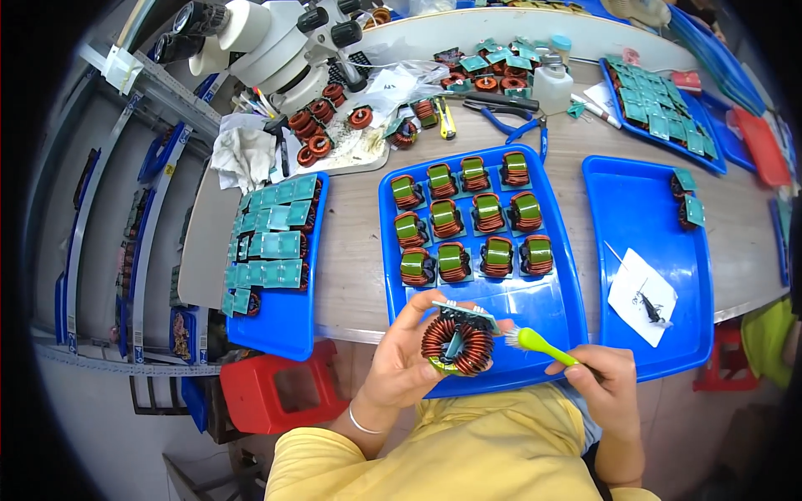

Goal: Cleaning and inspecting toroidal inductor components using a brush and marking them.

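My left hand grips a copper-wound toroidal coil with a small green board on its upper side, held up over the near edge of the middle blue tray. In my right hand is a lime-green brush. Its pale bristles meet or nearly meet the right end of the coil's board; which of the two I cannot tell. Behind them in that tray stand rows of similar coils with green bands, each upright on a board.
To the left, a blue tray carries board-topped coils. The right blue tray holds two coils and a white paper with a dark clump. Farther back are a microscope, blue-handled pliers, a white bottle and a yellow cutter.
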`<state>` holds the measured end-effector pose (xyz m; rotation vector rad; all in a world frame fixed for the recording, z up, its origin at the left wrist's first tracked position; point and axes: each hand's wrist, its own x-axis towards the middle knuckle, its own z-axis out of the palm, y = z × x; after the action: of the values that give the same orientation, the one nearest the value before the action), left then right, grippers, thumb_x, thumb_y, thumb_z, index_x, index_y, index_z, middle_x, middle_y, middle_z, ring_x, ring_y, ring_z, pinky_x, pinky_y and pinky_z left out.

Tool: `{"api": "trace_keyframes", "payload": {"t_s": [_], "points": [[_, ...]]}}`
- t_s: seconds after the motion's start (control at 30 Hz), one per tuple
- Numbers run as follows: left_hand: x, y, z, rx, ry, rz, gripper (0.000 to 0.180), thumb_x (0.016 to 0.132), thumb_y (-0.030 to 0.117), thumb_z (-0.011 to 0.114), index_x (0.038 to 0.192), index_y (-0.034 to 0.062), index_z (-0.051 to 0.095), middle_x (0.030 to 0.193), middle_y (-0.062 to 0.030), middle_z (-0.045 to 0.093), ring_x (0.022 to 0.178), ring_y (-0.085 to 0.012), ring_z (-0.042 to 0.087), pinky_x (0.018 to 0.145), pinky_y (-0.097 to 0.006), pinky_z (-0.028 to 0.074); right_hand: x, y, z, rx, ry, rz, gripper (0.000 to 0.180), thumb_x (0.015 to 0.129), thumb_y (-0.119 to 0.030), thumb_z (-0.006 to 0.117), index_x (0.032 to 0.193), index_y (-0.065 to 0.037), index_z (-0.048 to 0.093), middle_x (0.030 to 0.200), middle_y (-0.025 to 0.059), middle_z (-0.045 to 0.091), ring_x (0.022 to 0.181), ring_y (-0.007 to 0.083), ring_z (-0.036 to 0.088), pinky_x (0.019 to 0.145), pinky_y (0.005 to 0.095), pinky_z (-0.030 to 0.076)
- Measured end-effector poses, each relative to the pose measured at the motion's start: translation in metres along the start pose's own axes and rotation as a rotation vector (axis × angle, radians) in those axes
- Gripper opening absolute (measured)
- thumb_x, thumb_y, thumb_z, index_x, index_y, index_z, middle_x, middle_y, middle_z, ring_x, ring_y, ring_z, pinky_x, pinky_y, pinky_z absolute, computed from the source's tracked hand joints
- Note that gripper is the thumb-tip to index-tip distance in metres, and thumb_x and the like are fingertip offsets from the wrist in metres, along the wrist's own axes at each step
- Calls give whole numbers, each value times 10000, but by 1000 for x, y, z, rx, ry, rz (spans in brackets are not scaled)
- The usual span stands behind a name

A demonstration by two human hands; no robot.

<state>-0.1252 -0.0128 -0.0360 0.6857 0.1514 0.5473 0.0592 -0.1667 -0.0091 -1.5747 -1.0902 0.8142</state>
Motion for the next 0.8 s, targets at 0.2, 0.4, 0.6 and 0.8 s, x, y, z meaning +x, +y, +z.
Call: {"api": "trace_keyframes", "payload": {"t_s": [0.2,0.4,0.6,0.8], "points": [[2,-1,0,17,-16,-10,556,724,62,707,1152,114,355,1166,-214,419,1170,-546,313,826,-527,495,1,-1,4,-17,-3,25,106,806,-77,603,821,11,661,699,77,650,519,99,561,465,206,406],[3,2,6,73,-39,12,553,684,20,730,1108,99,384,1154,-226,436,1175,-541,313,819,-539,496,0,1,3,7,-4,19,97,802,-70,612,814,13,661,698,80,650,525,105,562,468,208,408],[5,0,9,76,-64,76,558,657,-22,738,1089,86,402,1135,-234,459,1139,-528,378,852,-562,457,-2,1,6,42,37,32,202,796,-154,597,754,37,650,641,75,617,482,62,452,435,197,311],[0,-4,2,92,-150,-36,651,696,80,742,1205,70,336,1224,-209,411,1190,-352,412,1000,-438,339,-8,6,2,62,58,46,241,774,-187,627,768,54,633,599,55,572,473,62,436,432,200,296]]}}
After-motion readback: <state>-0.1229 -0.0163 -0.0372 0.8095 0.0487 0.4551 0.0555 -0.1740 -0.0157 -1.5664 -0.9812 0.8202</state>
